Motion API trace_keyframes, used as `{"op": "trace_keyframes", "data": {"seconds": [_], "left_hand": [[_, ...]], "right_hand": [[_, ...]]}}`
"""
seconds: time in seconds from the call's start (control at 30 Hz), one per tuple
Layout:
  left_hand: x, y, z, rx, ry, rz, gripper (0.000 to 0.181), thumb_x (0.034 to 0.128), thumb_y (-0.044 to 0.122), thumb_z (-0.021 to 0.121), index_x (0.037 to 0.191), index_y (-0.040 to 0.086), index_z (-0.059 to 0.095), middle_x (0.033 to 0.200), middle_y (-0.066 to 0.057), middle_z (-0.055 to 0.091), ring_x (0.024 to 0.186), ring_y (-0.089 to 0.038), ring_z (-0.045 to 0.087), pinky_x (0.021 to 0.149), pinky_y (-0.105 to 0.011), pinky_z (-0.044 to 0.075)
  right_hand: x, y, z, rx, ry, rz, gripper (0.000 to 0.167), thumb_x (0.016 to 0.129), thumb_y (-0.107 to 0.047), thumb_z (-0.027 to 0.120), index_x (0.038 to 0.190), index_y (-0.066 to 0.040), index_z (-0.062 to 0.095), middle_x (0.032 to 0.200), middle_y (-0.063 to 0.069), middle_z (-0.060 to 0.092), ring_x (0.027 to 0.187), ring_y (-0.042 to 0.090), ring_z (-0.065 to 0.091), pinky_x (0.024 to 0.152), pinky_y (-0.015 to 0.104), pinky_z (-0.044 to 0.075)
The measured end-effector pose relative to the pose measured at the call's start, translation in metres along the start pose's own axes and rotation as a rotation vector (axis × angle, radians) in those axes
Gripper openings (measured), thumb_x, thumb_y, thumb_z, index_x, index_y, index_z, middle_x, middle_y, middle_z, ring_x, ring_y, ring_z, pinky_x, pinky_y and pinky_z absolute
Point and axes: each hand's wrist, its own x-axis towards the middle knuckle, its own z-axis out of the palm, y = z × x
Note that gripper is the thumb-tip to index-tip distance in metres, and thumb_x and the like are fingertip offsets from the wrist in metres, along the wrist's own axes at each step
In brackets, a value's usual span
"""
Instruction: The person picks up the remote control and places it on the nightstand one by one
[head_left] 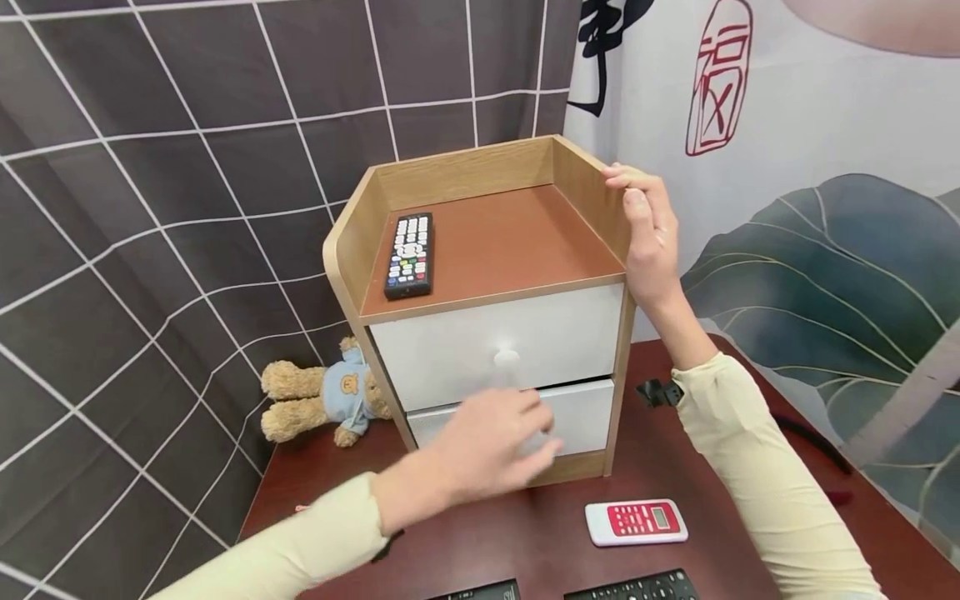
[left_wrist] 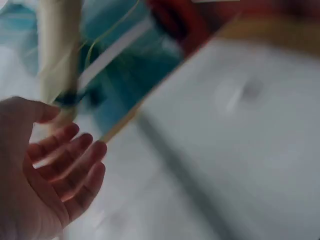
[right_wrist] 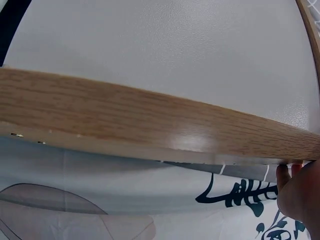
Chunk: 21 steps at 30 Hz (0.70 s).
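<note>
A small wooden cabinet (head_left: 517,229) has a brown top shelf and two white drawers. The upper drawer (head_left: 450,350) carries a round white knob (head_left: 507,358). My left hand (head_left: 487,437), blurred, is in front of the lower drawer (head_left: 581,417) with its fingers loosely bent. Nothing is in that palm in the left wrist view, where a blurred drawer front (left_wrist: 240,125) lies to the right. My right hand (head_left: 647,237) holds the cabinet's right side panel (head_left: 592,196), fingertips at its top edge. In the right wrist view, fingers (right_wrist: 283,176) show beside the wooden edge (right_wrist: 150,117).
A black remote (head_left: 409,254) lies on the cabinet's top shelf. In front stand a white-and-red remote (head_left: 636,522) and two dark ones, partly cut off, on the red-brown table (head_left: 555,533). A teddy bear (head_left: 330,396) lies left of the cabinet. Curtains hang behind.
</note>
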Motion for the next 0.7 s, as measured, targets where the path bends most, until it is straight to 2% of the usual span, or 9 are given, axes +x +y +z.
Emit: {"op": "trace_keyframes", "data": {"seconds": [0.13,0.23,0.37,0.47,0.57,0.7], "left_hand": [[-0.013,0.006,0.049,-0.002,-0.170,0.058,0.019,0.0954,0.040,0.060,0.094,0.022,0.066,0.085,0.010,0.057,0.073,-0.006,0.055,0.060,-0.019,0.041],[-0.019,0.005,0.078,-0.014,-0.256,0.045,0.020,0.0958,0.042,0.060,0.099,0.024,0.067,0.090,0.010,0.058,0.081,-0.007,0.058,0.065,-0.021,0.046],[-0.030,0.014,0.109,-0.028,-0.300,0.012,0.022,0.0957,0.043,0.059,0.106,0.025,0.066,0.097,0.010,0.061,0.086,-0.005,0.059,0.072,-0.019,0.048],[-0.039,0.033,0.127,-0.049,-0.305,0.024,0.026,0.0952,0.046,0.059,0.109,0.025,0.065,0.099,0.011,0.061,0.086,-0.004,0.057,0.070,-0.015,0.043],[-0.044,0.050,0.143,-0.115,-0.322,0.009,0.029,0.0951,0.048,0.058,0.113,0.025,0.064,0.103,0.011,0.060,0.087,-0.002,0.055,0.067,-0.012,0.036],[-0.042,0.054,0.168,-0.224,-0.394,-0.089,0.039,0.0953,0.049,0.059,0.124,0.023,0.060,0.114,0.009,0.058,0.094,-0.002,0.054,0.073,-0.011,0.040]], "right_hand": [[0.003,0.000,0.002,0.008,0.004,-0.006,0.031,0.099,-0.006,0.036,0.106,-0.012,0.065,0.119,-0.008,0.064,0.134,0.022,0.047,0.118,0.031,0.027],[0.003,0.001,0.002,0.013,0.008,-0.010,0.031,0.099,-0.006,0.036,0.105,-0.012,0.065,0.119,-0.007,0.065,0.134,0.021,0.048,0.117,0.031,0.028],[0.001,0.002,0.001,0.001,0.001,-0.001,0.031,0.099,-0.008,0.036,0.106,-0.013,0.065,0.120,-0.008,0.064,0.135,0.022,0.047,0.117,0.032,0.027],[-0.003,0.002,-0.001,-0.018,-0.001,0.010,0.031,0.099,-0.008,0.035,0.106,-0.013,0.065,0.120,-0.009,0.064,0.136,0.022,0.046,0.116,0.032,0.027],[-0.005,0.002,-0.002,-0.011,-0.005,0.010,0.032,0.099,-0.008,0.035,0.107,-0.013,0.065,0.121,-0.008,0.064,0.136,0.021,0.046,0.117,0.032,0.027],[-0.001,0.003,0.000,0.018,-0.011,-0.001,0.032,0.099,-0.008,0.034,0.108,-0.014,0.065,0.122,-0.006,0.064,0.136,0.020,0.046,0.118,0.032,0.026]]}}
